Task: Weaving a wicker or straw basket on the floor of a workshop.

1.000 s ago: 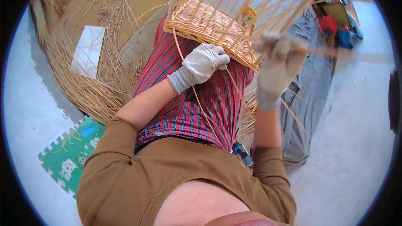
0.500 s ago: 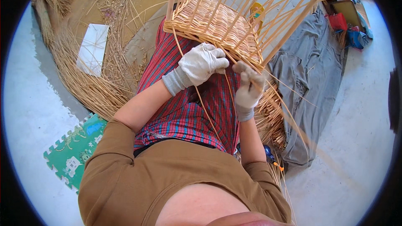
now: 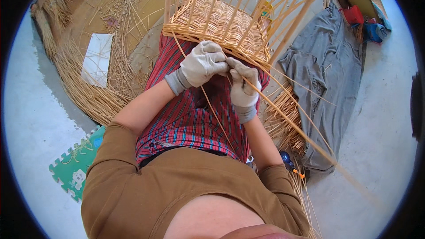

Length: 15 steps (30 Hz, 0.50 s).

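A partly woven wicker basket point(image 3: 221, 20) rests tilted over my lap, with thick and thin upright stakes rising from its woven base. My left hand point(image 3: 204, 64), in a pale work glove with a grey cuff, is closed at the basket's near edge, fingers curled and their tips hidden. Right beside it, my right hand point(image 3: 243, 85), gloved alike, pinches a long wicker strand point(image 3: 294, 123) that runs off to the lower right and blurs toward its end. The two hands meet at the fingertips. Another thin strand point(image 3: 211, 108) hangs from the basket past my left wrist.
Long loose wicker point(image 3: 88, 99) curves along the left, around a white board point(image 3: 97, 59). A green foam mat point(image 3: 77, 166) lies lower left. To the right are a bundle of cut rods point(image 3: 285, 117), a grey cloth point(image 3: 332, 75), a red item point(image 3: 353, 15) and a dark-blue tool with an orange tip point(image 3: 290, 163).
My right hand has moved left against my left hand, and its strand now runs straighter toward the lower right. The basket and my left hand appear slightly further left in the picture.
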Each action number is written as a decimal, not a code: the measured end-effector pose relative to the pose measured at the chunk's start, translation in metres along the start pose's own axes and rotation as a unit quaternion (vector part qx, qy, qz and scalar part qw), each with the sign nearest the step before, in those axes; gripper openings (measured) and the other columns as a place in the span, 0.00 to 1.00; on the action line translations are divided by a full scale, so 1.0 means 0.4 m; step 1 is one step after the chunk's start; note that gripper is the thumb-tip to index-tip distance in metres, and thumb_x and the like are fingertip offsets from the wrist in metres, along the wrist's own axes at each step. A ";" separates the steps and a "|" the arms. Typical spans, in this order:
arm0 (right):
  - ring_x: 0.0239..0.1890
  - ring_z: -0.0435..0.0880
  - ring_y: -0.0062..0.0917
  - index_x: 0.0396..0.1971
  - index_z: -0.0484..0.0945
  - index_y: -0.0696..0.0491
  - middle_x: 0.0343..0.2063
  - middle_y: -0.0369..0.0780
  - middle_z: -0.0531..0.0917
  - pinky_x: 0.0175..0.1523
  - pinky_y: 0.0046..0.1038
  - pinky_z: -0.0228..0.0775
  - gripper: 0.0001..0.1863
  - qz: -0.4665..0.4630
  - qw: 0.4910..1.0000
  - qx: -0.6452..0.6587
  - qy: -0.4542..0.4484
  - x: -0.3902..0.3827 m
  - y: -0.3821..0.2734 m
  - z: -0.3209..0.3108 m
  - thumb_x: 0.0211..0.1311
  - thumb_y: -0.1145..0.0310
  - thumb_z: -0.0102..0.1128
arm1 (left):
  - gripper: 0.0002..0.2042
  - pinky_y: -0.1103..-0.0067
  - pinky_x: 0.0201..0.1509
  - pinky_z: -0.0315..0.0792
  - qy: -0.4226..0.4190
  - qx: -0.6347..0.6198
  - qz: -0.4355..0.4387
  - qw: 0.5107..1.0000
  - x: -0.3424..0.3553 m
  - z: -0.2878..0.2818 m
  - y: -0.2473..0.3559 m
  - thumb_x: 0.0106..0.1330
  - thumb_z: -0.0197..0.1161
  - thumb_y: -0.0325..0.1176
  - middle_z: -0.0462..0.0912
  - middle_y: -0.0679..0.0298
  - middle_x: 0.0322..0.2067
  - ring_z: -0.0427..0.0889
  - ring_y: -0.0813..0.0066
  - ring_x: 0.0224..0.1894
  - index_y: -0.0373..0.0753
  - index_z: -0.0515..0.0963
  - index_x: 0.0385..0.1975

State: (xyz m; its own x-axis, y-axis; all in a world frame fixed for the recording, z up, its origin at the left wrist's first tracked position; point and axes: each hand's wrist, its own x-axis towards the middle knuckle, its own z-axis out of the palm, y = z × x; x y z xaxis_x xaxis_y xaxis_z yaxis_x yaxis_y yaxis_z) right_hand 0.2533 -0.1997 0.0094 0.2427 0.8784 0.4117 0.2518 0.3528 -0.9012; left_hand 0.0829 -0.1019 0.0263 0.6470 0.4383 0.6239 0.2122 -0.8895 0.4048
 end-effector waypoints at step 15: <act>0.44 0.88 0.28 0.53 0.73 0.55 0.47 0.47 0.86 0.46 0.27 0.85 0.12 0.349 0.917 0.189 0.044 0.151 -0.026 -0.174 0.75 0.69 0.60 | 0.14 0.64 0.49 0.79 -0.099 0.062 -0.123 0.986 0.098 0.013 0.006 0.67 0.64 0.38 0.84 0.63 0.42 0.85 0.56 0.48 0.45 0.81 0.51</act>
State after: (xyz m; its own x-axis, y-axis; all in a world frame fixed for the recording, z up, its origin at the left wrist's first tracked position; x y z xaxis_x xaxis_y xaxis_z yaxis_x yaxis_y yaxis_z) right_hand 0.3306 -0.1730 0.0531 0.3001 0.9091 -0.2888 -0.3325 -0.1840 -0.9250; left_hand 0.1127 -0.0875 0.0482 0.6923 0.6197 0.3697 0.4608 -0.7740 0.4343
